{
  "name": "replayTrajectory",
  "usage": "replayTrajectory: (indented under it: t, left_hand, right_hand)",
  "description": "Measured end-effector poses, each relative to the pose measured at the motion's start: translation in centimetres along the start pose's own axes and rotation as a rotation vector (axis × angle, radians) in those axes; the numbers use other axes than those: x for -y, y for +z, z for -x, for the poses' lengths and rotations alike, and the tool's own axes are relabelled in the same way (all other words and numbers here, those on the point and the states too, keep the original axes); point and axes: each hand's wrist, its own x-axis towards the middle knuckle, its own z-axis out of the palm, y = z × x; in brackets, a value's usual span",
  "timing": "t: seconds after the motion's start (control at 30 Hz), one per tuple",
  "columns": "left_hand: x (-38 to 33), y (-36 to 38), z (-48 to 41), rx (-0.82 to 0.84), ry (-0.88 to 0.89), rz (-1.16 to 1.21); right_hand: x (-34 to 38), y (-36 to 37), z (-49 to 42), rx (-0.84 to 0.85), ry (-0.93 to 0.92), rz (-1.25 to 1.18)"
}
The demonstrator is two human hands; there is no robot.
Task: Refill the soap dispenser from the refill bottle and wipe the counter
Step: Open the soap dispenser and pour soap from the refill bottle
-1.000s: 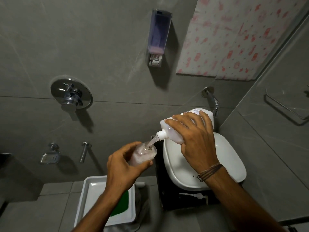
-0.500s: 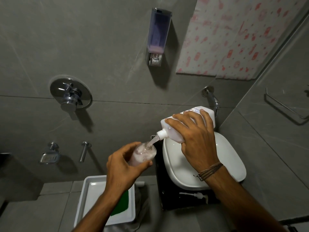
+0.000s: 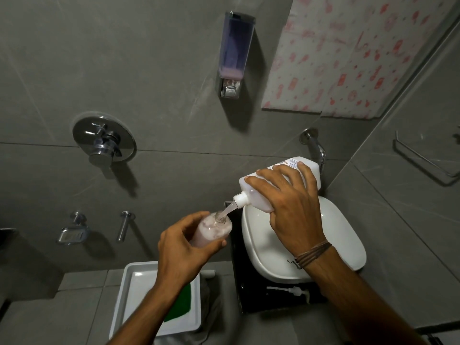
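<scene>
Refill bottle (image 3: 258,192) still tilted over dispenser (image 3: 214,229)

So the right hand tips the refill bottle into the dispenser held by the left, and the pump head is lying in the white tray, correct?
Not quite. The head view shows the right hand tipping the refill bottle into the dispenser held by the left hand, but the pump head lies on the black counter before the basin, not in the white tray.

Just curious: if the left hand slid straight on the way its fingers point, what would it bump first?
Probably the white refill bottle, at its threaded neck; depth is unclear. The left hand already grips the clear dispenser bottle.
</scene>
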Motion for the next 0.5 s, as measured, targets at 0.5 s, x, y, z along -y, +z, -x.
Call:
replayTrajectory:
  t: [0.5]
  left_hand:
    - [-0.36,0.20,-0.32,0.025,0.024,0.033]
  right_hand:
    - [0.09,0.37,0.01,-0.004,0.005,-0.006]
